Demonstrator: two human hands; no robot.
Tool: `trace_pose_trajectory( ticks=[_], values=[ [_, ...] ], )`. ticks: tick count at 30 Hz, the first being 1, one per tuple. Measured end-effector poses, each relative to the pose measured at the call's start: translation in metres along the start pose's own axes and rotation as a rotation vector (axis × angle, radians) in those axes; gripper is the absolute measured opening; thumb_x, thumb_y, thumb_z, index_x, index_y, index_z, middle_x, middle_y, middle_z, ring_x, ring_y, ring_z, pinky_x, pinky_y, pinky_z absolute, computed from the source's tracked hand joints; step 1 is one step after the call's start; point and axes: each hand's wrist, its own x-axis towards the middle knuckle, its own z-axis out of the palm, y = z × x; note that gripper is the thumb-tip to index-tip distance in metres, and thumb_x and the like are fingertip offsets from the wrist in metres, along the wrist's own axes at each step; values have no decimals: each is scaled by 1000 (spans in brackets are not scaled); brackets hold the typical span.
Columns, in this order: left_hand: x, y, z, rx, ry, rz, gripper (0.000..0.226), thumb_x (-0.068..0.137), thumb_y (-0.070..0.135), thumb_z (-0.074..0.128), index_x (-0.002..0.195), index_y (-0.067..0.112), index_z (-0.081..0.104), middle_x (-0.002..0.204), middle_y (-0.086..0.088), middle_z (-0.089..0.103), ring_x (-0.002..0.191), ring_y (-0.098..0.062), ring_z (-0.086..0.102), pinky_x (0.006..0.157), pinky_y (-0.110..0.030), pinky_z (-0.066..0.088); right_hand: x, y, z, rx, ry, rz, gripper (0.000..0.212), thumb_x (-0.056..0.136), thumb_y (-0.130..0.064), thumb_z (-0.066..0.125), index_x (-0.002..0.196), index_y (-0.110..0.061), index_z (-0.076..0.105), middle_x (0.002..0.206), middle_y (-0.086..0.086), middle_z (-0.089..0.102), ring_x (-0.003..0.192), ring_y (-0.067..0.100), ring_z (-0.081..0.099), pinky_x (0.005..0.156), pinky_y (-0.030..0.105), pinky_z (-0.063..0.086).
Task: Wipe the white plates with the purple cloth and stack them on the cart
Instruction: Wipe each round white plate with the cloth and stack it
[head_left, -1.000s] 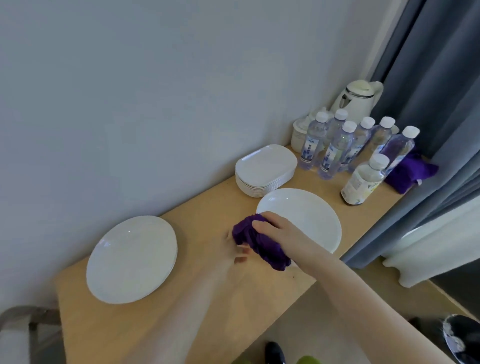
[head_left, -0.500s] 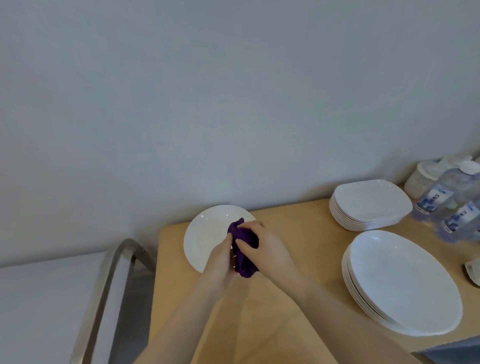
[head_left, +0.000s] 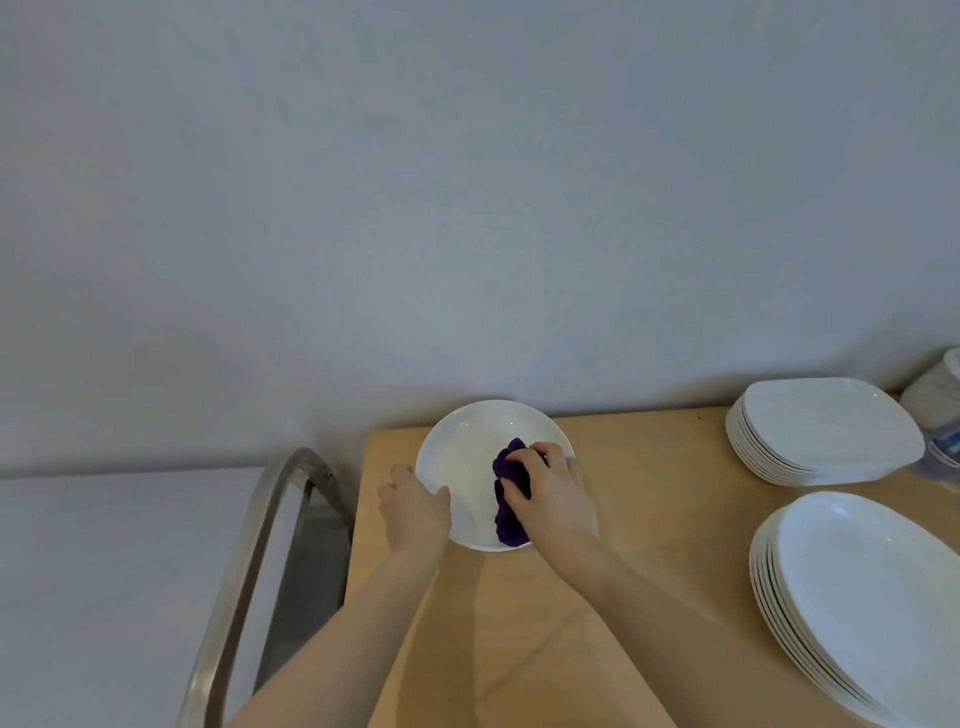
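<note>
1. Plates first: a round white plate (head_left: 467, 467) lies flat at the back left corner of the wooden worktop (head_left: 649, 519), close to the wall, and the only thing in it is the bunched purple cloth (head_left: 508, 499), which lies on the plate's right half.
2. We see the right hand (head_left: 550, 499) on top of that cloth, its fingers (head_left: 524, 460) curled over and into the wad, gripping it and pressing it down onto the plate.
3. We see the left hand (head_left: 415, 512) at the plate's near left rim, thumb hooked over the edge onto the inner face, the other fingers curled round the outside of the rim, so it holds the plate.
4. Off to the right sit two more stacks, well apart from the plate in hand: a stack of squarish white plates (head_left: 826, 431) at the back and a stack of large oval white plates (head_left: 872, 608) nearer us, both with nothing lying in them.
5. At the far right edge we catch blurred bottles (head_left: 943, 447); what they hold we cannot tell.
6. Left of the worktop a curved metal rail (head_left: 244, 571) rises beside its end.
7. Against half a second ago: both hands were then together on the cloth at the plate's near right rim; now the left hand has let go of the cloth and taken the rim, and the cloth has moved onto the plate's face.
8. The view has also swung left, so only a sliver of the bottles remains.
</note>
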Motion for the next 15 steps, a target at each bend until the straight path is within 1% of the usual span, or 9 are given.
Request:
trace_pose_trajectory(
  ticks=[2,4,8,10,13,15],
  values=[
    [5,-3,0,13,-30,-24,50,91,22,63,132,8,40,130,-14,45,98,-30,55,76,-39,49,1,5,-2,21,30,5,30,94,-37,50,123,-33,53,134,-12,41,120,15,38,79,24,42],
    [6,-7,1,1,-50,-21,46,92,20,62,131,8,41,128,-13,49,87,-24,52,71,-36,47,3,11,-3,53,49,20,29,93,-36,51,122,-32,53,134,-12,42,119,16,38,79,25,42],
    [5,-13,0,-4,-33,69,45,90,12,60,131,7,43,113,-10,60,86,-22,53,62,-30,45,10,21,-5,56,45,30,28,93,-37,51,120,-31,53,135,-9,43,118,20,40,90,34,43],
    [5,-14,0,8,-25,109,43,90,13,58,130,7,44,108,-9,60,85,-23,56,56,-29,43,13,23,-6,47,44,34,28,93,-36,52,120,-30,54,135,-7,43,117,22,40,93,34,41],
    [5,-15,1,24,-12,118,41,90,14,56,130,9,45,106,-10,60,84,-25,57,53,-28,42,17,26,-8,60,46,37,29,93,-35,54,121,-28,54,136,-4,42,118,23,40,94,33,40],
    [4,-14,1,34,6,120,40,91,12,56,129,9,45,96,-4,59,78,-21,56,51,-26,41,19,26,-8,86,46,53,29,93,-34,55,121,-26,54,139,0,39,122,25,39,96,34,39]
  ],
)
